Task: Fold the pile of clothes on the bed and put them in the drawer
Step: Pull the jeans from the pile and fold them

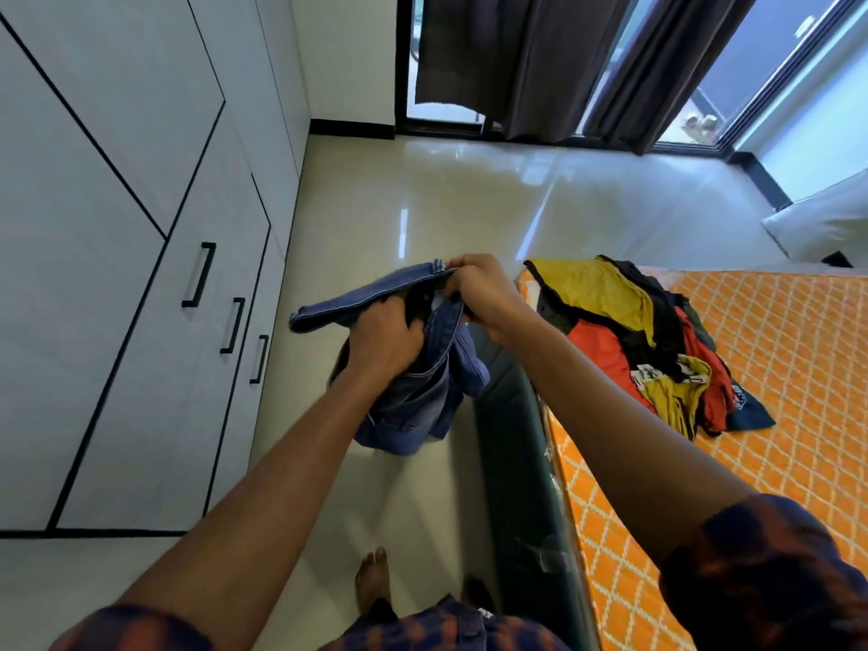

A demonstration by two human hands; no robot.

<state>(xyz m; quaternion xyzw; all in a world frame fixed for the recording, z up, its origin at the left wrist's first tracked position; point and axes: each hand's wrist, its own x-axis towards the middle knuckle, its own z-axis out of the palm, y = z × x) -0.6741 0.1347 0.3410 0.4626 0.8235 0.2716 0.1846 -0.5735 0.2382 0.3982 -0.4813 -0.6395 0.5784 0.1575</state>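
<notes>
Both hands grip blue jeans (pixel 413 368) above the floor at frame centre, left hand (pixel 383 343) and right hand (pixel 479 293) closed on denim, with the clothes pile (pixel 643 340) on the orange bed (pixel 775 368) at three o'clock.

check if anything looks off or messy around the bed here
Mostly the unfolded clothes pile, heaped at the corner of the orange mattress. Clear wrap or tape on the bed's green side looks wrinkled and loose. The jeans hang bunched between left hand and right hand.

Glossy cream floor (pixel 446 204), white wardrobe (pixel 117 227), dark curtains (pixel 540 63), glass doors (pixel 775 63)
</notes>
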